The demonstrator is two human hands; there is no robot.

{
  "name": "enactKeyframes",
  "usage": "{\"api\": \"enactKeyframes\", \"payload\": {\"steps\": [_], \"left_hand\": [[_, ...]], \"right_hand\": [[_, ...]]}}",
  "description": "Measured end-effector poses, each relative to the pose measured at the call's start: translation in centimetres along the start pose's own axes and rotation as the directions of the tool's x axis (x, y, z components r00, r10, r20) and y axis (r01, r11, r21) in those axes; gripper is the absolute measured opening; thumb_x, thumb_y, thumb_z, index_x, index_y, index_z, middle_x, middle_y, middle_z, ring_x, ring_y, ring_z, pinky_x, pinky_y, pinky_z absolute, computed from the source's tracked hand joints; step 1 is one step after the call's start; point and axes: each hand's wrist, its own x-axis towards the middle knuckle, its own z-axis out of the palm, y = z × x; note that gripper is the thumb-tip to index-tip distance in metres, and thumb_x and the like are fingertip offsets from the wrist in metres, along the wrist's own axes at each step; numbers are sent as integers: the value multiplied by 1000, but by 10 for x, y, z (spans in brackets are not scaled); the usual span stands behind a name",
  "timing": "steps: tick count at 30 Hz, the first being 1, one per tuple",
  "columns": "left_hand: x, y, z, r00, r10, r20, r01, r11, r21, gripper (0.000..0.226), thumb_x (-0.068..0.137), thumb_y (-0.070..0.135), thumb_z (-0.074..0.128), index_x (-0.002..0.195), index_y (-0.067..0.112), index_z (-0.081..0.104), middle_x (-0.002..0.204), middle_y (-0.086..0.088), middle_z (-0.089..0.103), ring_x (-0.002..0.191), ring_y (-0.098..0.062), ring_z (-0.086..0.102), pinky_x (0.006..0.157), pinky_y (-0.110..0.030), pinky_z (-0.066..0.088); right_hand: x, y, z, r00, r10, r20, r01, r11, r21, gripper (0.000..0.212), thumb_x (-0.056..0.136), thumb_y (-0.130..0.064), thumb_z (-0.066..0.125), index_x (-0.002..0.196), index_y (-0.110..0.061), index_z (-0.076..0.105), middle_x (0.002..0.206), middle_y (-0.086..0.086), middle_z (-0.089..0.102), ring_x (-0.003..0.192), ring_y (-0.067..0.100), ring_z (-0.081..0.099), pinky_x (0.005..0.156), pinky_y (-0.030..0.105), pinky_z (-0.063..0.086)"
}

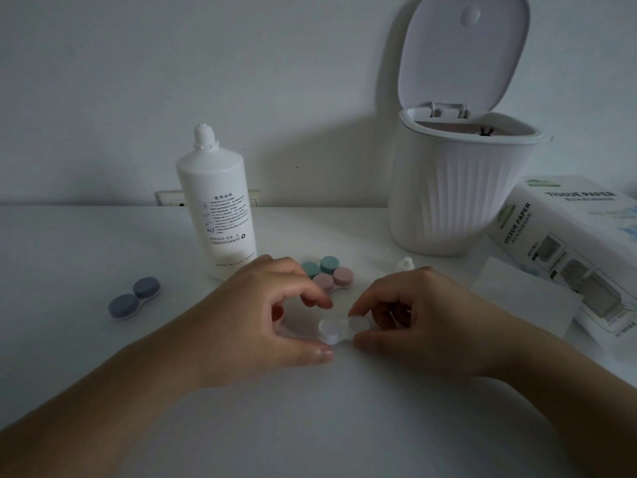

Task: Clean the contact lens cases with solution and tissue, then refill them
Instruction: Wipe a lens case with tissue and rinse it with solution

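A white contact lens case (336, 331) lies on the white table between my hands. My left hand (265, 312) curls around its left side, thumb tip touching the near edge of the left cap. My right hand (424, 315) pinches the right cap (358, 324) between thumb and forefinger. Behind the hands stand a green case (320, 265) and a pink case (334, 279), side by side. A blue-grey case (134, 297) lies at the left. The white solution bottle (217, 201) stands uncapped behind my left hand; its small cap (405, 264) rests behind my right hand.
A white ribbed bin (458, 188) with its lid raised stands at the back right. A tissue paper pack (579, 243) lies at the right edge, with a loose tissue sheet (524, 298) in front of it. A wall socket (172, 198) sits behind the bottle.
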Motion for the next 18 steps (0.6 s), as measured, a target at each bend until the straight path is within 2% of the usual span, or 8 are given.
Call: {"api": "enactKeyframes", "payload": {"steps": [5, 9, 12, 16, 18], "left_hand": [[3, -2, 8, 999, -3, -35, 3, 1000, -5, 39, 65, 64, 80, 97, 44, 72, 106, 20, 59, 96, -7, 51, 72, -20, 46], [4, -4, 8, 998, -27, -54, 24, 999, -45, 31, 67, 55, 84, 93, 41, 74, 101, 16, 62, 88, -14, 54, 71, -32, 50], [5, -4, 9, 998, -31, -52, 27, 997, -72, 29, 66, 55, 84, 91, 42, 74, 99, 15, 63, 84, -17, 53, 70, -35, 49], [6, -5, 8, 997, -52, -49, 46, 992, -115, 35, 63, 63, 78, 92, 44, 74, 99, 13, 64, 80, -18, 52, 69, -34, 47], [6, -5, 7, 996, -67, -54, 60, 990, -125, 32, 64, 58, 82, 90, 43, 75, 98, 12, 65, 77, -17, 52, 69, -34, 49]], "right_hand": [[1, 1, 0, 999, -41, -21, 41, 999, 19, 18, 80, -37, 79, 96, -30, 76, 74, -6, 64, 65, 13, 56, 57, 20, 43], [1, 2, 0, 999, -46, -26, 46, 998, 31, 19, 80, -38, 79, 97, -30, 75, 73, -7, 63, 63, 10, 54, 58, 26, 45], [2, 4, 0, 998, -50, -29, 51, 998, 20, 20, 80, -40, 78, 97, -31, 75, 73, -7, 62, 62, 9, 53, 58, 26, 45], [2, 5, -2, 997, -61, -44, 63, 997, 37, 26, 77, -49, 77, 100, -36, 73, 75, -6, 63, 60, 7, 52, 56, 19, 41], [0, 6, -6, 995, -48, -92, 55, 995, 78, 31, 76, -53, 73, 104, -42, 71, 77, -5, 64, 59, 9, 51, 55, 19, 42]]}}
